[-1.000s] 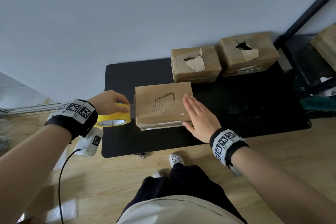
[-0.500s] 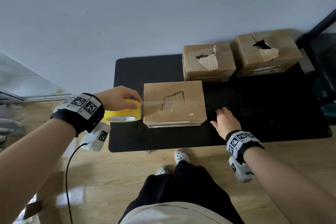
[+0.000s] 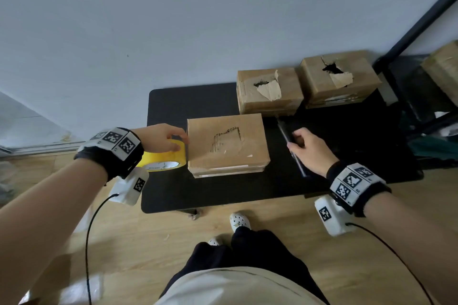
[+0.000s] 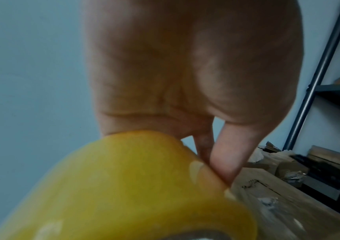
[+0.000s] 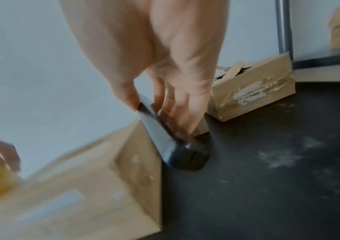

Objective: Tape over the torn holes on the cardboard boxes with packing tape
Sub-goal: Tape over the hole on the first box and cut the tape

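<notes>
A: Where is the tape roll (image 3: 165, 157) sitting?
B: The left hand (image 3: 158, 137) is gripping it, touching the near box (image 3: 226, 145) at that box's left edge.
A: And the right hand (image 3: 307, 150)?
B: It is clutching a dark cutter (image 3: 291, 146), right of the box; the tape band is running across between the hands.

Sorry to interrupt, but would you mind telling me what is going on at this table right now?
A person is patching torn cardboard boxes with tape. The left hand grips a yellow tape roll against the left edge of the near box, with clear tape laid across its torn top. The right hand holds a dark, slim tool, probably a cutter, just right of that box above the black table. Two boxes at the back, the middle box and the right box, have open holes with no tape over them.
</notes>
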Demonstrator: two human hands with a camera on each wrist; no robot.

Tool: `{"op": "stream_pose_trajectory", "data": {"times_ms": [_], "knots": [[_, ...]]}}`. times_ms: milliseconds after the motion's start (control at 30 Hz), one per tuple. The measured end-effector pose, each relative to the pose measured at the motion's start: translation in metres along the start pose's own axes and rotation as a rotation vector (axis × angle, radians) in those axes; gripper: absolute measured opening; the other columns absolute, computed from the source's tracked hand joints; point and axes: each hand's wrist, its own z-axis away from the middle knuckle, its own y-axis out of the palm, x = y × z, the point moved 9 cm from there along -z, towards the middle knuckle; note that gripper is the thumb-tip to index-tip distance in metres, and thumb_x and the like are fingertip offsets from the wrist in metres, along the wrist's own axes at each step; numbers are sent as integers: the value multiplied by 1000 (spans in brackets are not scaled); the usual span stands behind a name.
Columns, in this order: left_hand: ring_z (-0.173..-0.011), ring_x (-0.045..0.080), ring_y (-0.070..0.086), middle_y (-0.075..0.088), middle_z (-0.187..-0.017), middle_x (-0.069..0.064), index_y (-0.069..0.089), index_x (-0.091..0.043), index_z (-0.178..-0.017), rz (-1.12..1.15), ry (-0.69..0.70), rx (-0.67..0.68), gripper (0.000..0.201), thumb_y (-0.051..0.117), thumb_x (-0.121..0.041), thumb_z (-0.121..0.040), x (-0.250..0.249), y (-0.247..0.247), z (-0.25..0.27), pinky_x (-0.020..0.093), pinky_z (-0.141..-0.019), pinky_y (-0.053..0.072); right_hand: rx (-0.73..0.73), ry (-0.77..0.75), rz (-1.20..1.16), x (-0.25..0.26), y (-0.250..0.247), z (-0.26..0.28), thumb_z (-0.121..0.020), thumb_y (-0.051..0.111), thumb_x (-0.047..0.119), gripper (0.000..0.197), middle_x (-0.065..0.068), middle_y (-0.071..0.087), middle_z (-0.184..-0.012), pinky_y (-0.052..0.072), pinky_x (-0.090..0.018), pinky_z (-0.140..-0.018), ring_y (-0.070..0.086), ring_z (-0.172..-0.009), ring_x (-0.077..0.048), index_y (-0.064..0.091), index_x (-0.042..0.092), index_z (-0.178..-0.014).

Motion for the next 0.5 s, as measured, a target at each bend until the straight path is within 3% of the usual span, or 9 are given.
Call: {"op": "stream_pose_trajectory", "data": {"times_ms": [133,233,333,500], "knots": [[-102,7,43,50,-111,-12,54,-23,-122,14,23,-24,33,50,-11,-92,-5,-1,4,17,-87,28,210,21,-501,39,25,20,-94,56,10,23,-14,67,-98,56,-48,-83,69,-87,-27,57,6,-116],[-103,6,42,49,-113,-12,54,-22,-123,30,37,-28,34,49,-10,-92,-7,-1,5,16,-89,27,469,86,-729,67,67,40,-92,56,1,26,-18,65,-96,59,-44,-77,68,-84,-29,57,-3,-118],[-104,6,41,50,-117,-10,53,-22,-124,29,40,-21,34,49,-10,-92,-6,1,6,17,-89,27,642,122,-768,87,106,57,-93,54,1,26,-19,65,-101,59,-41,-74,68,-88,-30,58,-7,-117],[-106,6,41,51,-125,-7,53,-22,-125,55,43,-26,36,48,-9,-92,-4,5,6,19,-92,29,694,148,-792,100,135,62,-95,53,3,25,-20,64,-104,59,-42,-78,69,-88,-28,58,-7,-117]]}}
